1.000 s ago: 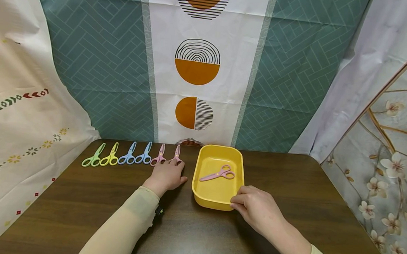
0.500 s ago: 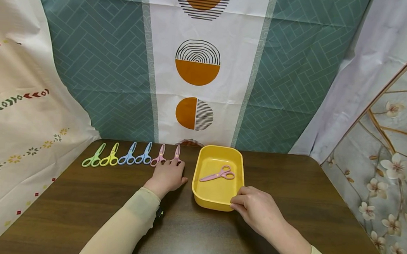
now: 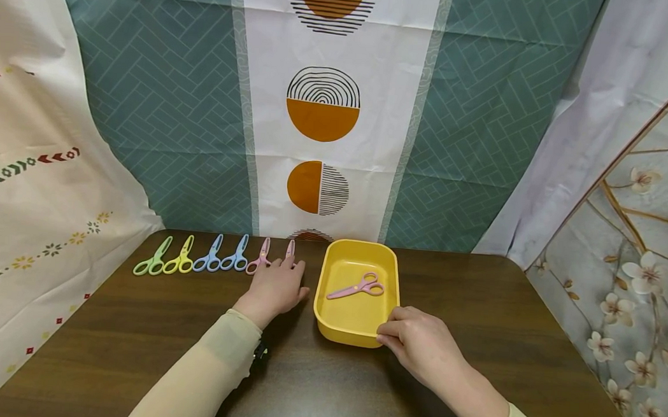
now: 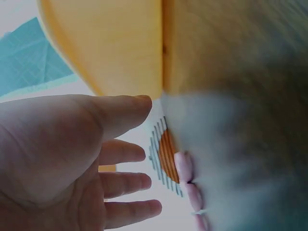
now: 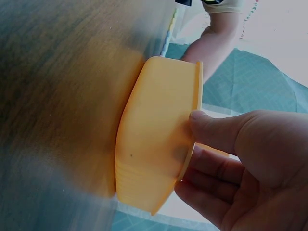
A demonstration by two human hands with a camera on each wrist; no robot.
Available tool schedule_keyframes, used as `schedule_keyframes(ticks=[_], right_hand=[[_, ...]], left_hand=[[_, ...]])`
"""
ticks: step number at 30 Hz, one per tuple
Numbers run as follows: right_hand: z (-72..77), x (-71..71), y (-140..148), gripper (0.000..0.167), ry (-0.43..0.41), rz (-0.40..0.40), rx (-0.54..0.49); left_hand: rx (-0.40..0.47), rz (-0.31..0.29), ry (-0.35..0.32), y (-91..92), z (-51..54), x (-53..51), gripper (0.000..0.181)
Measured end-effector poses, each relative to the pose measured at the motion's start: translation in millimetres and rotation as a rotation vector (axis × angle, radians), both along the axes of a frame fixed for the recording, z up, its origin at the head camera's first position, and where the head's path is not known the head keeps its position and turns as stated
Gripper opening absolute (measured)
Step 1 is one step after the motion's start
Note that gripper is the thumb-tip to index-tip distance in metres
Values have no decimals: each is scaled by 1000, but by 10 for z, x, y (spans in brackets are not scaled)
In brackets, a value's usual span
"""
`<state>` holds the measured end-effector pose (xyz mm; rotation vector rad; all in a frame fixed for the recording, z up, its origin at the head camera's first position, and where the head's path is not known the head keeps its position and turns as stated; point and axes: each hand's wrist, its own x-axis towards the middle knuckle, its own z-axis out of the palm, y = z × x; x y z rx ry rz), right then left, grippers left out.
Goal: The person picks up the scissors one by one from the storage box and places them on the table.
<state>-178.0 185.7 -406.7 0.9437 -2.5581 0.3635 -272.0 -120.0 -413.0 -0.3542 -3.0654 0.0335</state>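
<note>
My left hand [image 3: 273,289] hovers over the handles of two pink scissors, the left pair [image 3: 265,250] and the right pair [image 3: 290,249], partly covering them. In the left wrist view its fingers [image 4: 126,185] stretch out straight and hold nothing; the pink handles [image 4: 184,167] lie beyond the fingertips. My right hand [image 3: 425,340] pinches the rim of a yellow tray [image 3: 355,338] at its near right corner, thumb outside and fingers inside, as the right wrist view shows. Inside the tray lies another pair of pink scissors [image 3: 356,288], blades toward the left.
Left of the pink scissors, the row continues with two blue scissors [image 3: 239,254], one yellow pair [image 3: 184,255] and one green pair [image 3: 161,251]. All lie on a brown wooden table [image 3: 311,398]. A patterned cloth [image 3: 324,125] hangs behind its back edge.
The left hand has edged slightly forward, covering more of the right pink scissors' handles. The right hand and the tray have stayed put.
</note>
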Motion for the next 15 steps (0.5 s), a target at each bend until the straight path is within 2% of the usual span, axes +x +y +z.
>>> schedule_keyframes(ticks=[10, 15], right_hand=[[6, 0, 1, 14, -6, 5, 0], [15, -6, 5, 13, -11, 11, -4]], left_hand=[[31, -60, 82, 116, 211, 132, 62], [29, -97, 184, 167, 291, 200, 51]])
